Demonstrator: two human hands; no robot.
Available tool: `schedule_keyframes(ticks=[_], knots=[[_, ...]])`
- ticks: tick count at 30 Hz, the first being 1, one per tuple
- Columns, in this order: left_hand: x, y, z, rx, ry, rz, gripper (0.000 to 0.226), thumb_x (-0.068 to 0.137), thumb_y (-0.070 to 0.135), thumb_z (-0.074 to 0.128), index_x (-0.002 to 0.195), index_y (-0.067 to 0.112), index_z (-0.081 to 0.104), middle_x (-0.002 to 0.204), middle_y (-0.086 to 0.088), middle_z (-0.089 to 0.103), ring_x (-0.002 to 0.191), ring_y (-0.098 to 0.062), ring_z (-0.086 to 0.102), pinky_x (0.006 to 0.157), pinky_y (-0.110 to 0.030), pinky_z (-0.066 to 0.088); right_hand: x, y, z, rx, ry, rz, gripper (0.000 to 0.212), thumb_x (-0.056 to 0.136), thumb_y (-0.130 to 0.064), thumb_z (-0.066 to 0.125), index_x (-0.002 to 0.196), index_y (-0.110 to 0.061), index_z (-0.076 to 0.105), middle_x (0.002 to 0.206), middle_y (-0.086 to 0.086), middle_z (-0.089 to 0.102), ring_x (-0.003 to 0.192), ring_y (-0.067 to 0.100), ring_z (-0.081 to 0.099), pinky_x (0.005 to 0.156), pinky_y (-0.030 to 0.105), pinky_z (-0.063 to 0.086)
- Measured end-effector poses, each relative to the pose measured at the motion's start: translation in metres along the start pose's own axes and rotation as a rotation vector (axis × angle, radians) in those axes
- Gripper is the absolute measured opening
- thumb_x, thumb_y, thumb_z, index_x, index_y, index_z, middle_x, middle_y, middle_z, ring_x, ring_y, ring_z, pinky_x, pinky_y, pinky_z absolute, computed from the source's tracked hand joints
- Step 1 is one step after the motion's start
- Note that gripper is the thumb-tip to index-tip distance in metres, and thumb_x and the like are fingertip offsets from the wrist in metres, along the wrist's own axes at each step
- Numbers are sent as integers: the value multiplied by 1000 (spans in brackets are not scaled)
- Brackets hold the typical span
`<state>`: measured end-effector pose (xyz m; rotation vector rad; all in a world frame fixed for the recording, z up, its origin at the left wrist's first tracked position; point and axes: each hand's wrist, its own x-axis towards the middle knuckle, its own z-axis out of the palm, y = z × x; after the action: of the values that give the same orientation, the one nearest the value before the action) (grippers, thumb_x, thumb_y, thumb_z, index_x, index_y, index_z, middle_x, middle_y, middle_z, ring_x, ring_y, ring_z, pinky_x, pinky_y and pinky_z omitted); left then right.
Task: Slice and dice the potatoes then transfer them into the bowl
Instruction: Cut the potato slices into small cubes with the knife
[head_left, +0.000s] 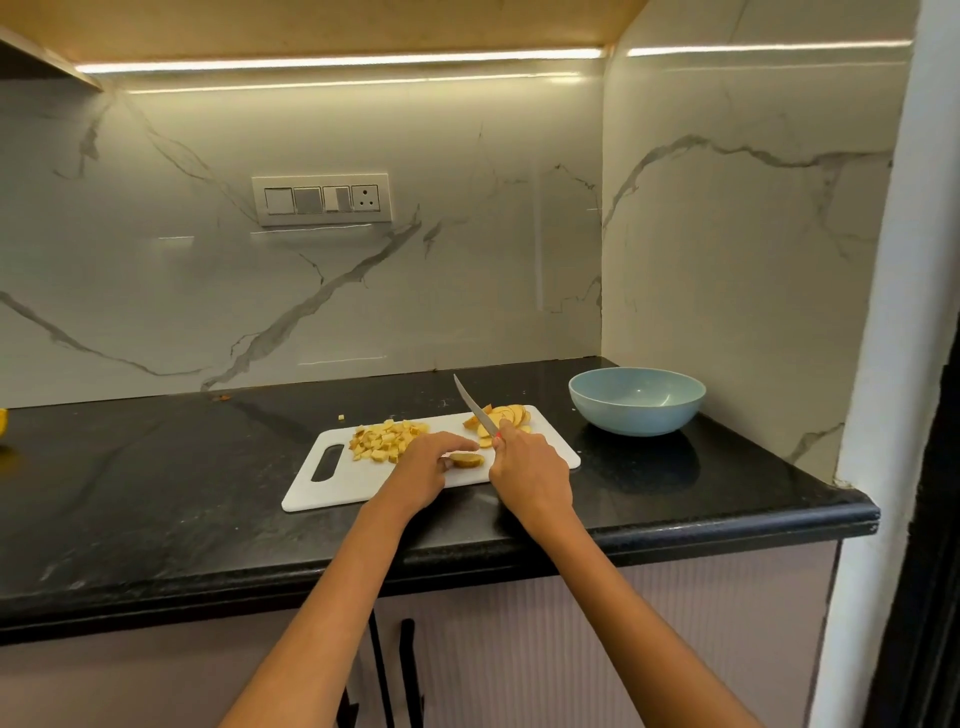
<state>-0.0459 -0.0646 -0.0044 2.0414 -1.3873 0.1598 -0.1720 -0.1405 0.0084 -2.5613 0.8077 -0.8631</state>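
A: Black stone counter (156, 493), marble splashback behind it, and a white cutting board (363, 483) lying flat near the counter's front edge. Take the board as the landmark.

B: Where do the potatoes sit?

A: All on the board. A heap of diced pieces (387, 440) lies toward its handle end, a fan of slices (511, 414) at the far corner nearest the bowl, and one small potato piece (466, 460) in the middle toward the front edge. One stray cube rests on the counter just beyond the board.

B: And the bowl?

A: The pale blue bowl (637, 399) stands off the board's far end, apart from it, with nothing showing inside.

B: How will that middle piece handle?

A: I judge it light, firm, probably wet and slick on its cut face, so it could skid on smooth plastic. Best pinned from above at the end away from the blade, fingertips tucked back.

B: The hands?

A: The left hand (426, 462) reaches over the board, palm down, fingers extended with the tips on or against that piece; whether it pinches, I cannot tell. The right hand (524, 462) is curled tight round the handle of the knife (475, 406), blade angled up and away toward the splashback, clear of the piece.
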Motion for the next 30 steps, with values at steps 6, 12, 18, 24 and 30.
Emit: schedule_keyframes(ticks=[6, 12, 18, 24, 30], knots=[[2, -1, 2, 49, -66, 52, 53, 82, -19, 46, 124, 12, 59, 124, -8, 61, 112, -17, 56, 80, -8, 39, -2, -1, -2, -3, 0, 1, 38, 100, -21, 38, 138, -15, 40, 111, 8, 64, 95, 19, 63, 78, 29, 50], [1, -7, 4, 38, -25, 20, 45, 87, -10, 48, 129, 7, 53, 121, -12, 61, 111, -23, 54, 94, -27, 44, -7, -5, -5, -76, -38, 5, 36, 99, -19, 39, 134, -16, 43, 109, 8, 63, 93, 21, 63, 76, 30, 49], [-3, -7, 5, 91, 17, -65, 38, 93, 5, 49, 131, 9, 52, 126, -10, 57, 119, -25, 47, 103, -33, 35, -22, -10, -5, -290, -112, -43, 33, 95, -20, 47, 126, -10, 47, 105, 9, 64, 91, 22, 64, 75, 29, 49], [-4, -7, 4, 85, -15, -73, 32, 95, 10, 46, 124, 12, 59, 128, -7, 58, 122, -26, 48, 102, -42, 37, -31, -9, -14, -278, -103, -23, 30, 95, -18, 45, 124, -11, 47, 105, 8, 63, 91, 23, 63, 71, 28, 46], [-2, 3, 3, 286, -105, -195, 41, 100, 32, 29, 137, 27, 43, 143, 1, 38, 133, -22, 25, 107, -41, 22, -32, -11, -16, -246, -116, 7, 24, 95, -22, 48, 117, -12, 52, 102, 7, 65, 89, 20, 64, 71, 26, 47]])
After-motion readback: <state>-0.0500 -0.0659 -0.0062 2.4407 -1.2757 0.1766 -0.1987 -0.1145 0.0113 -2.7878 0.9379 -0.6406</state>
